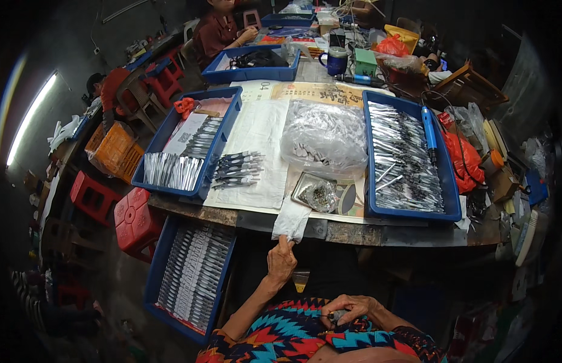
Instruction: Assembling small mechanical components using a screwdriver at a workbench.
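Note:
My left hand (282,261) is pinched closed at the lower end of a white cloth (291,221) that hangs over the table's front edge. Whatever lies between those fingertips is too small to make out. Close to my patterned top, my right hand (353,309) is curled around a small dark-and-grey tool (335,316), partly hidden by the fingers. Beyond the cloth sits a metal tin (315,192) of tiny parts. Left of it, several slim black-and-silver pieces (239,169) lie on a white sheet (256,124). A clear plastic bag (324,133) holding pale parts lies behind the tin.
Blue trays flank the work area: the left one (223,136) and right one (455,196) hold many slim silver pieces. A lower blue tray (152,290) stands left of my lap, near a red stool (137,215). Across the table sits another person (215,33) beside a blue mug (336,61).

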Action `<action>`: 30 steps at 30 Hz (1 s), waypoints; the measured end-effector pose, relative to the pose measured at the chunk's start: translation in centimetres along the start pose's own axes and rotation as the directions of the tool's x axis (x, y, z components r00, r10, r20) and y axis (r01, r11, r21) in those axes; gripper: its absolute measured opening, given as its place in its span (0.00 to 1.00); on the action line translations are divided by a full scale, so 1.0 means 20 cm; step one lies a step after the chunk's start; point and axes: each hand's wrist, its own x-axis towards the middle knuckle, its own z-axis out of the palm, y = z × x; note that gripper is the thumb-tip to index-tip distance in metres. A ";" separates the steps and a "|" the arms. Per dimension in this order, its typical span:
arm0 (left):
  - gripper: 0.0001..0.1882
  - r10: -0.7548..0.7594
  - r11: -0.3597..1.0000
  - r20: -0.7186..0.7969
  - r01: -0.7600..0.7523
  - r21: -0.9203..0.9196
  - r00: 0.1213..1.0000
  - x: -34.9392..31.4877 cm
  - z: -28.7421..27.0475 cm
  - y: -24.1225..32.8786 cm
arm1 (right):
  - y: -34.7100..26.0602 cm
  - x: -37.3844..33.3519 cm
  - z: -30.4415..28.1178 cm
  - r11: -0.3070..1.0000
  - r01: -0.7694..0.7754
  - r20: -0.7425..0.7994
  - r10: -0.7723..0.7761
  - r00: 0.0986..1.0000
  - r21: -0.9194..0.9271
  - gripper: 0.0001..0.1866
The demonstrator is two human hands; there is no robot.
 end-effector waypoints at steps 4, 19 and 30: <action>0.06 0.025 0.997 0.008 -0.025 0.073 1.000 -0.04 0.00 0.00 | 0.03 0.04 0.01 0.995 0.052 0.014 -0.053 0.998 0.082 0.17; 0.05 -0.003 1.000 -0.001 0.003 -0.001 1.000 -0.04 0.03 -0.05 | 0.04 0.24 -0.12 0.991 -0.093 -0.771 -0.012 0.636 -0.093 0.15; 0.05 -0.050 0.997 0.044 0.053 -0.058 0.998 -0.01 0.02 -0.03 | 0.10 0.30 -0.11 0.963 -0.119 -0.914 -0.185 0.361 -0.242 0.10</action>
